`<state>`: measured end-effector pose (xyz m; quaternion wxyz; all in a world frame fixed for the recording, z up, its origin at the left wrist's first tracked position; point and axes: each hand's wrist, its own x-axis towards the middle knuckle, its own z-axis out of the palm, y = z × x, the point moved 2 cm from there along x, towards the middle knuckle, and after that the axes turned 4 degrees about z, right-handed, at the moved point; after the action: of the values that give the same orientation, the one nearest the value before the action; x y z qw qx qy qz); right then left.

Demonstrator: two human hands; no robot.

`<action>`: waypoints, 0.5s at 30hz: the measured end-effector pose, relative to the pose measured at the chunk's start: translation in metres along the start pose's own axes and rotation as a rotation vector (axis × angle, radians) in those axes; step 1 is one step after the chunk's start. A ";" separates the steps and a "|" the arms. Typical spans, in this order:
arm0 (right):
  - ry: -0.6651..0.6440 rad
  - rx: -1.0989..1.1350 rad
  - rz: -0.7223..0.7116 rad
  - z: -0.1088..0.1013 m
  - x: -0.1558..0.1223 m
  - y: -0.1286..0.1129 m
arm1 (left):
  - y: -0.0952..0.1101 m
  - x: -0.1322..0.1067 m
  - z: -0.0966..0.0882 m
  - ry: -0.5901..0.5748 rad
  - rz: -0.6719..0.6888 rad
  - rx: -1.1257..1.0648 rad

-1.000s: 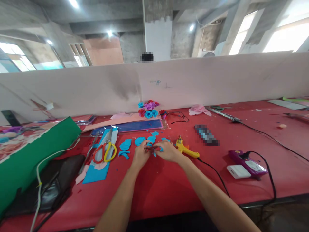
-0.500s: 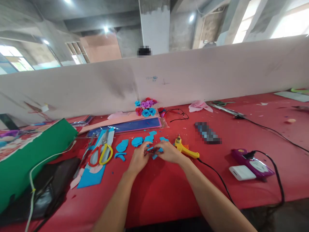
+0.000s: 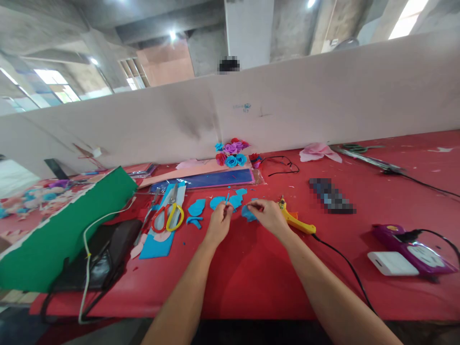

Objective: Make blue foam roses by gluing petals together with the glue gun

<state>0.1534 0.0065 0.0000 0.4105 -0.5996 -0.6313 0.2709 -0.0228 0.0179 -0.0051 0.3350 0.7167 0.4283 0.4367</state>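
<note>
My left hand (image 3: 219,223) is closed in a pinch on a thin blue strip that sticks up from its fingertips. A little to its right, my right hand (image 3: 268,216) pinches a blue foam petal (image 3: 248,213) just above the red table (image 3: 251,268). Several loose blue petals (image 3: 215,203) lie right behind both hands. A yellow glue gun (image 3: 294,221) lies just right of my right hand, its black cord running toward me. Scissors with red and yellow handles (image 3: 166,218) rest on a blue foam sheet (image 3: 158,242) to the left.
A cluster of finished foam roses (image 3: 231,154) stands against the white partition (image 3: 287,105). A green board (image 3: 61,225) and a black bag (image 3: 104,251) fill the left side. A purple device (image 3: 413,247) and white box (image 3: 391,263) sit at right, with cables.
My hands were together on one small piece; now they have drawn apart, the left holding a thin strip and the right a blue petal. The camera has shifted slightly.
</note>
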 end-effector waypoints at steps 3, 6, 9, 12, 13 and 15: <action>0.104 0.199 0.092 0.001 0.000 0.003 | 0.001 0.000 0.000 0.024 -0.031 -0.140; 0.128 0.433 0.161 0.003 -0.001 0.002 | 0.004 -0.002 0.005 -0.037 -0.097 -0.262; 0.132 0.603 0.226 0.005 -0.002 0.000 | 0.006 -0.005 0.010 -0.086 -0.185 -0.375; 0.143 0.695 0.273 0.004 -0.003 -0.001 | 0.006 -0.006 0.012 -0.070 -0.217 -0.451; 0.143 0.713 0.284 0.004 -0.003 -0.002 | 0.006 -0.006 0.012 -0.059 -0.212 -0.464; 0.141 0.746 0.303 0.003 -0.003 -0.003 | 0.004 -0.006 0.011 -0.028 -0.211 -0.484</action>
<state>0.1490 0.0038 -0.0003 0.5975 -0.5128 -0.3648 0.4970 -0.0129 0.0097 -0.0078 0.5464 0.5729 0.3791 0.4790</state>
